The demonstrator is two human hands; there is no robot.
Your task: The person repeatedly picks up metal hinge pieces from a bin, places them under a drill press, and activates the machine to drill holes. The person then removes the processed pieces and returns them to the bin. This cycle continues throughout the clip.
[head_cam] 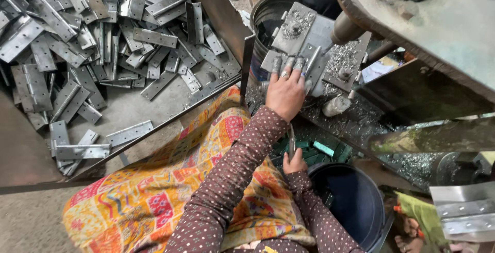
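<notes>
Head view looks down over your lap, and your left hand [285, 94] lies flat with fingers spread on a grey hinge plate [286, 63] seated on the machine's fixture block [309, 41]. That grip is a press-down, not a closed hold: the fingertips pin the plate against the block, just beside the machine's round shaft [344, 29]. Your right hand [294, 163] sits lower, above the dark blue bucket [356, 201], with its grip closed around a thin metal piece [291, 142] that stands upright out of the fist; whether it is another hinge or a small tool, you cannot tell from here.

Judging by how things lie, the work looks far from finished. A large heap of hinge plates [103, 31] fills the metal tray [20, 150] on your left, with a few loose ones [82, 147] near its front edge. Metal shavings [340, 57] cover the fixture and the counter [361, 124] under it, so some machining has plainly been done. How many plates lie in the blue bucket is hidden by its dark inside. One plate is in place on the block now; the heap is what remains.
</notes>
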